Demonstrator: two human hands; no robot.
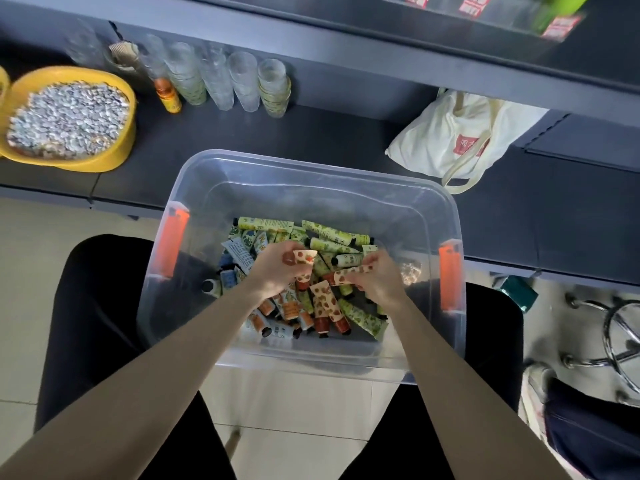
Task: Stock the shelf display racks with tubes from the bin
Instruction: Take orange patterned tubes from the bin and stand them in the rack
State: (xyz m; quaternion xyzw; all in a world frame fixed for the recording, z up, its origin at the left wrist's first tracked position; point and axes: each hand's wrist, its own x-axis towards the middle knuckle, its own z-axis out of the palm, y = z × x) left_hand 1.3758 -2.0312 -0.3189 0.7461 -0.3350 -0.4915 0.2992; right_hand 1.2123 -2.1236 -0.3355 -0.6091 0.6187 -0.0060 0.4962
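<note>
A clear plastic bin (311, 171) with orange latches rests on my lap and holds several small patterned tubes (329, 303) in a loose pile. My left hand (277, 268) grips a cream tube with orange fruit print (305, 257), its crimped end sticking out to the right. My right hand (379, 277) pinches a cream tube with brown nut print (351, 273) that lies sideways over the pile. Both hands are inside the bin. A clear display rack (485, 12) with red labels sits on the upper shelf at the top right.
A dark shelf (311, 133) runs behind the bin. On it stand a yellow bowl of silvery pieces (69, 119), stacked clear cups (221, 81), a small orange bottle (168, 97) and a white cloth bag (457, 136). A chrome stool base (620, 334) stands at the right.
</note>
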